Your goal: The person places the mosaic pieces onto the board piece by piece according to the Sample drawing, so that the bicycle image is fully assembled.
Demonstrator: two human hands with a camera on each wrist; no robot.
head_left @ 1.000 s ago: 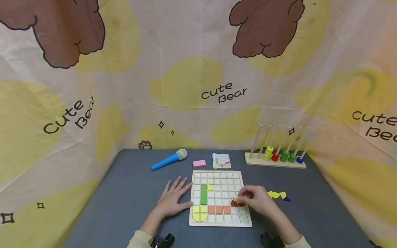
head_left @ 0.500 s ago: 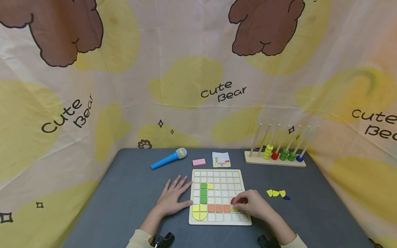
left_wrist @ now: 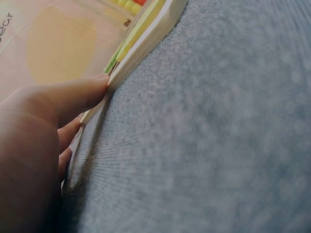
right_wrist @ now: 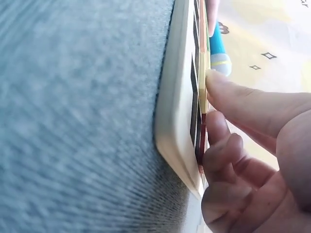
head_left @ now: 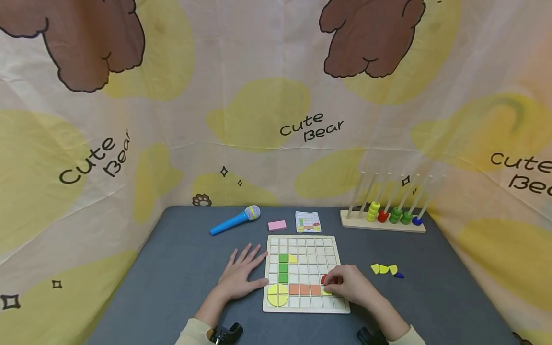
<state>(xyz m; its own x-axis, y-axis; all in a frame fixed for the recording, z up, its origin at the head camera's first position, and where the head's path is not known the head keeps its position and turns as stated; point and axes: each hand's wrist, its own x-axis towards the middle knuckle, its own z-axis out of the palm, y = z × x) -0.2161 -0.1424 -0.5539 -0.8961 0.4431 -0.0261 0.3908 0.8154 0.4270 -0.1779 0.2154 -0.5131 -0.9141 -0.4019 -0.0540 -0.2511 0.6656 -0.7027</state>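
Note:
A square grid board (head_left: 302,312) lies on the table in the head view, with green, yellow, orange and red tiles in its cells. My right hand (head_left: 351,286) pinches a small yellow tile (right_wrist: 203,90) between thumb and forefinger, down in a cell right of the orange tiles (head_left: 304,289). Fingers partly cover that tile and the red tile (head_left: 324,278) just behind it. At the board's left edge, my left hand (head_left: 241,277) lies with fingers spread, its thumb (left_wrist: 90,92) and fingertips touching the rim. Four yellow quarter-circles (head_left: 278,295) form a disc at the board's front left.
Right of the board lie several loose yellow tiles (head_left: 383,270) and a blue tile (head_left: 399,275). Behind stand a blue toy microphone (head_left: 235,222), a pink block (head_left: 277,226), a pattern card (head_left: 308,222) and a bead counting rack (head_left: 383,223). A printed cloth hangs beyond.
My right hand has brought the yellow tile from above the red tiles down toward the front of the board, and has stayed there over the last half second. The left hand keeps its place.

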